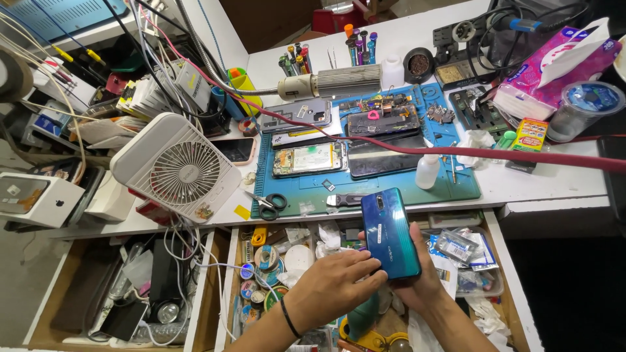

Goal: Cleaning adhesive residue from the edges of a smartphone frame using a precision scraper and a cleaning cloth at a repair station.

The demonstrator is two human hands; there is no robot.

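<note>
A blue-green phone (389, 233) lies back-up over the open drawer, its camera end toward the bench. My right hand (422, 281) holds it from underneath, thumb on its right edge. My left hand (329, 287), with a black band on the wrist, rests its fingertips on the phone's lower left side. On the blue work mat (293, 192) beyond lie an opened phone (308, 158), a dark screen panel (386, 158) and another dismantled phone (383, 121).
A white desk fan (177, 168) stands left. Scissors (266, 204) lie on the mat's near edge, and a small white bottle (427, 171) stands on it. A red cable (495, 154) crosses the bench. A tissue pack (554, 65) lies right. The open drawer (508, 274) holds tape rolls and bags.
</note>
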